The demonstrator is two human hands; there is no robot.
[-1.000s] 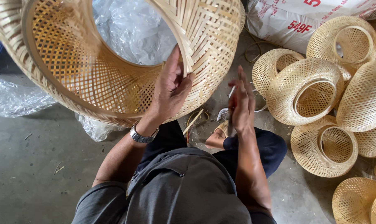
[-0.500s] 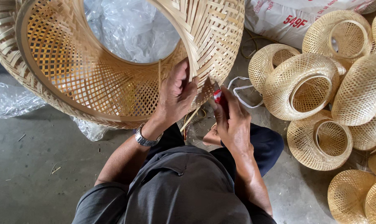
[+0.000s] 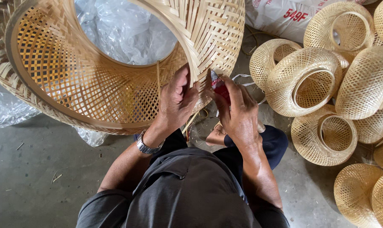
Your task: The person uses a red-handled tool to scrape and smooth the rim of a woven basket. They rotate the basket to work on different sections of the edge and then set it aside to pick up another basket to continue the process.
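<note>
- Bamboo shade [image 3: 115, 84], large, lies tilted over our knees, above the floor [image 3: 26, 169].
- Left hand [image 3: 176, 101]: fingers clenched on its rim.
- Right hand [image 3: 238, 112]: fingers grasping a red tool [image 3: 220, 86] against the weave.
- Small shades [image 3: 303, 82] piled to the right.

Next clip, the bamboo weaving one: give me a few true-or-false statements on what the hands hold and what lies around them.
1. The left hand grips the rim of the big woven shade. True.
2. The right hand is empty. False: it holds a small red tool against the rim.
3. Smaller woven shades lie to the person's right. True.
4. A watch sits on the right wrist. False: on the left.
</note>
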